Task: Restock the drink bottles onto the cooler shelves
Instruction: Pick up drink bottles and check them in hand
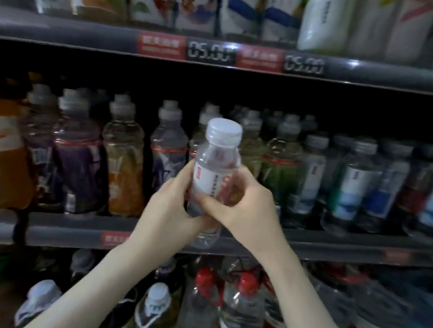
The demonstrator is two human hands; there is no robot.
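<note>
1. Two hands are on one small water bottle (215,163) in the head view. My left hand (172,202) wraps round its left side. My right hand (245,205) wraps round its right side, low on the label. Both hands grip it with curled fingers.
2. I hold it low, so the white cap (224,131) and the top of the label are not covered. I think that lets me see which way the label faces.
3. It stands almost straight up in the air, near me, in front of the middle shelf (333,248). Its bottom hangs just in front of that shelf's front edge. It is not on the shelf yet.
4. Far behind it, coloured drinks (80,152) stand in rows on the left. Clear bottles with white labels (311,180) stand on the right. Mine looks most like the ones on the right, so I guess it belongs there.
5. Labels on the shelf face out so people can see them. I think I should turn mine the same way.
6. Above, the top shelf (64,30) holds cartons (172,0) and has price tags (209,53) on its edge. Below, red-capped bottles (244,310) stand close together.
7. Everything is blurry, so I cannot read any label.
</note>
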